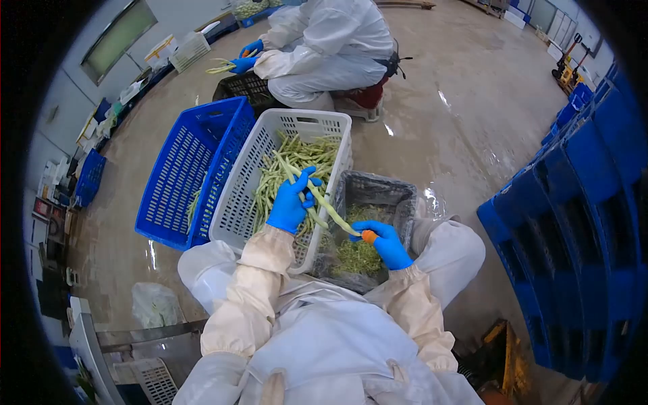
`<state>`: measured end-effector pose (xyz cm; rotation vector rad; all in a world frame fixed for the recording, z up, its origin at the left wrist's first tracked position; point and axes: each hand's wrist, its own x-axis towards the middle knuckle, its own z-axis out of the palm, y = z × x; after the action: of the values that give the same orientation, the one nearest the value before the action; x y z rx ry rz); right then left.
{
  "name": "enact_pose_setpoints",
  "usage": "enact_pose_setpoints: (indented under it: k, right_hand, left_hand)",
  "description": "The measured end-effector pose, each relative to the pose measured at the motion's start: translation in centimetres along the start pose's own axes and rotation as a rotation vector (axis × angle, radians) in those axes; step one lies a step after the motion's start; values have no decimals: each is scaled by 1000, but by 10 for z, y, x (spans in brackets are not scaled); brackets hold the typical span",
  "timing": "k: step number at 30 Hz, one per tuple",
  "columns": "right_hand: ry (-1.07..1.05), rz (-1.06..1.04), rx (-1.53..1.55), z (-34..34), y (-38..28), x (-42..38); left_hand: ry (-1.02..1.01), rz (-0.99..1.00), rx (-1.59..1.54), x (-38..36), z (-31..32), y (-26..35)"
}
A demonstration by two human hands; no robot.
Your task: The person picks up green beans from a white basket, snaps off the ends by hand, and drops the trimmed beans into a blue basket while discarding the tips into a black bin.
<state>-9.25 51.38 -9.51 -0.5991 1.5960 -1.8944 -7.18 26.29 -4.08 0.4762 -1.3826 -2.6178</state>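
Observation:
My left hand, in a blue glove, is closed around a few long pale green beans over the white crate. One bean stretches from it down to the fingers of my right hand. That hand, also gloved in blue, pinches at the bean's lower end, with a short orange piece showing at its fingertips. I cannot tell whether the orange piece is a tool handle or a finger cover. Below my hands, the white crate holds a heap of green beans.
A black crate lined with plastic contains green trimmings. Left of the white crate stands a blue crate. A co-worker in white sits ahead, holding beans in blue gloves. Stacked blue pallets rise on the right.

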Motion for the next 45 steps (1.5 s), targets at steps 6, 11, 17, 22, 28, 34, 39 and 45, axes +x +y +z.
enact_pose_setpoints:
  k: [6,11,17,22,28,34,39,45]
  right_hand:
    - [-95,18,118,10,-12,-3]
    - [-184,-10,-86,13,5,1]
    - [293,-87,-39,4,13,10]
    - [426,-285,-57,10,1,10]
    - [318,-182,-65,6,5,7]
    - [218,-55,72,8,-11,2]
    - [102,204,291,2,-7,-2]
    - [40,328,476,5,-15,-2]
  left_hand:
    - [-8,-5,-63,10,-24,-3]
    - [159,2,-33,5,-7,-3]
    - [-229,-101,466,-28,18,-15]
    - [-221,-99,561,-38,16,-48]
    - [-120,329,1114,-42,20,-53]
    - [-74,799,1482,-40,21,-51]
    - [-207,913,1731,-44,23,-36]
    - [-303,1028,1894,-44,20,-28]
